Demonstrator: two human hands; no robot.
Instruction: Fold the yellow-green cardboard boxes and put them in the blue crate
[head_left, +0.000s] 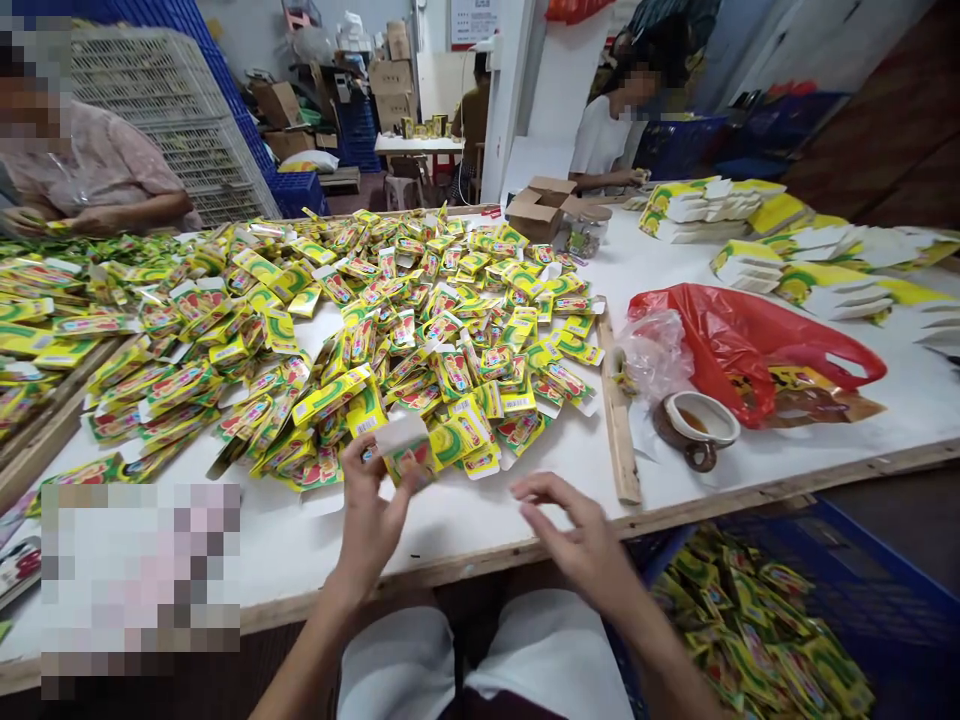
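My left hand [373, 515] is closed around a small yellow and green carton [411, 458], held between thumb and fingers just above the table's near side. Its white end flap stands up, unfolded. To the right, my right hand [566, 530] hovers over the white tabletop with fingers curved and thumb apart; nothing shows between them. Right behind both hands spreads a big heap of similar cartons [360, 340], many with white flaps sticking out.
A wooden strip [621, 440] divides the tabletop. Right of it are a brown mug [694, 430], a red plastic bag [742, 340] and stacks of flat cartons [712, 205]. Below right, a blue crate [862, 560] holds filled-looking cartons. Other people sit at left, right and back.
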